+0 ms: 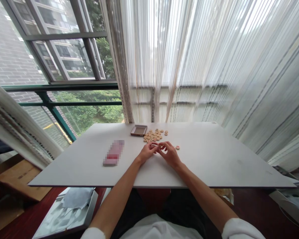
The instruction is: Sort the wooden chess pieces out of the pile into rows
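Note:
My left hand [148, 150] and my right hand [169, 153] meet above the white table, fingers curled and fingertips together. Between the fingertips is a small round Chinese chess piece [160, 146], mostly hidden by the fingers. Just beyond the hands lies a loose cluster of pale wooden Chinese chess pieces [153, 135], several with markings on top. One red-marked piece [177, 147] lies apart, right of my right hand. Another small group [166, 133] sits at the cluster's right edge.
An open shallow box [139, 130] stands behind the cluster on the left. A blurred pinkish box [114, 153] lies on the table [214, 166], left of my hands. Curtains and a window are behind the table. Cardboard boxes [20, 177] stand on the floor at left.

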Demonstrator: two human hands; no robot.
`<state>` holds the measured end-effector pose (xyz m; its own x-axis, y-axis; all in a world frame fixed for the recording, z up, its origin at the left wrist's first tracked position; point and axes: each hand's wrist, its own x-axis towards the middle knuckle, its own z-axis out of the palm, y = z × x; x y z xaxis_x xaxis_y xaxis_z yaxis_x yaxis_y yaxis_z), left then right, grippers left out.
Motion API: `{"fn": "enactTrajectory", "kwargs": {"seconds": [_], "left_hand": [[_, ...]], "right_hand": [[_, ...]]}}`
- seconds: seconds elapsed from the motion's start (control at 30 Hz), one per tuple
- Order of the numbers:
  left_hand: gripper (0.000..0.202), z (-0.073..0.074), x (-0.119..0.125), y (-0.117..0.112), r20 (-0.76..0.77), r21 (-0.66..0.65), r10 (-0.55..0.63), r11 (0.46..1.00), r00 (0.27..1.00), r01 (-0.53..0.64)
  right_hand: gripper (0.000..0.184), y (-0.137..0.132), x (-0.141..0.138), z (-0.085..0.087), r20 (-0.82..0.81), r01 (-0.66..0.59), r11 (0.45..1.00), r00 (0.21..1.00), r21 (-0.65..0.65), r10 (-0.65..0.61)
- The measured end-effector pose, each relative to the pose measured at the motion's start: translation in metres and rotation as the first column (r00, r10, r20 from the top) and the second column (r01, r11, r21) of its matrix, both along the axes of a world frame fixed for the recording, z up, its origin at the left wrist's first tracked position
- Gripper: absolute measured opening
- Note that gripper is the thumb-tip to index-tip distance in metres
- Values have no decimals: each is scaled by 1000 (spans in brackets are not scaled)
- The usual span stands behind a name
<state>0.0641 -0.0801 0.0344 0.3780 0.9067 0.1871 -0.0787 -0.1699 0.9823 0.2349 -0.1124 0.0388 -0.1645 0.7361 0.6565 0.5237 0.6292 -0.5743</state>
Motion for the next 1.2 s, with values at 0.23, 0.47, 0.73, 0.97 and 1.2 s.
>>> {"fn": "enactTrajectory", "kwargs": {"seconds": [0.23, 0.47, 0.73, 0.97, 1.2], "left_hand": [[43, -2, -1, -2, -25, 65, 55, 996, 998, -53], [41, -3, -1, 0, -1, 81, 57, 995, 998, -57], [47, -5, -1, 0, 36, 51, -1, 999, 999, -1], [45, -5, 2, 0, 70, 36, 29, 999, 997, -32], [43, -3, 1, 0, 23, 78, 33, 996, 999, -34]], "right_hand": [[24, -1, 1, 0, 43, -59, 998, 997, 15, 58], [20, 2, 3, 0, 8, -53, 999, 999, -2, 53], [19, 5, 5, -2, -82, -41, 999, 996, -28, 38], [20, 3, 5, 1, -115, -54, 997, 992, -48, 48], [20, 2, 4, 4, -156, -46, 996, 987, -70, 34]]}}
